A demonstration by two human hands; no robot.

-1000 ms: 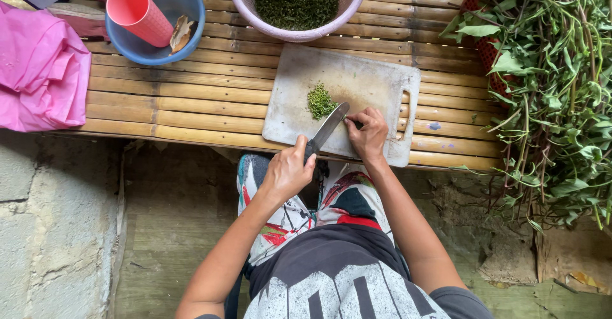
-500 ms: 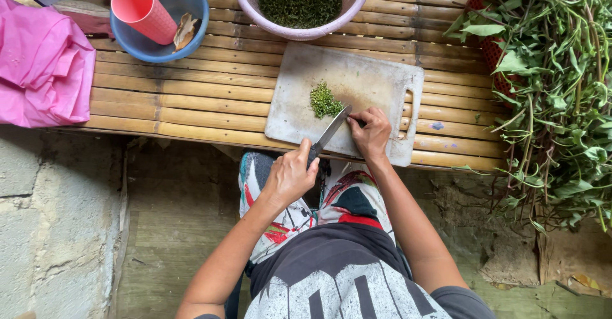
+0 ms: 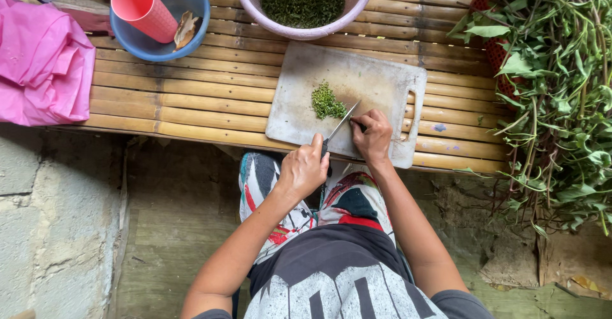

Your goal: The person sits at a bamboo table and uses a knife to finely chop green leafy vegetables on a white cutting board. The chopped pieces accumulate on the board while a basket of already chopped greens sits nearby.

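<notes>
Here, left hand [image 3: 305, 169] grip closed on knife [image 3: 338, 126], right hand [image 3: 373, 135] pinching greens at cutting board [image 3: 376, 80] near edge

Greens pile [image 3: 327, 100] on board [image 3: 376, 77], bowl [image 3: 357, 7] behind, cup [image 3: 143, 10] far left.

bare counter [image 3: 210, 96] slats left of the cutting board [image 3: 376, 80] give open passage. far side blocked by the pink bowl [image 3: 357, 7] touching the board edge. blue bowl [image 3: 194, 29] and pink cloth [image 3: 44, 70] crowd far left, leafy stems [image 3: 554, 89] wall the right.
</notes>
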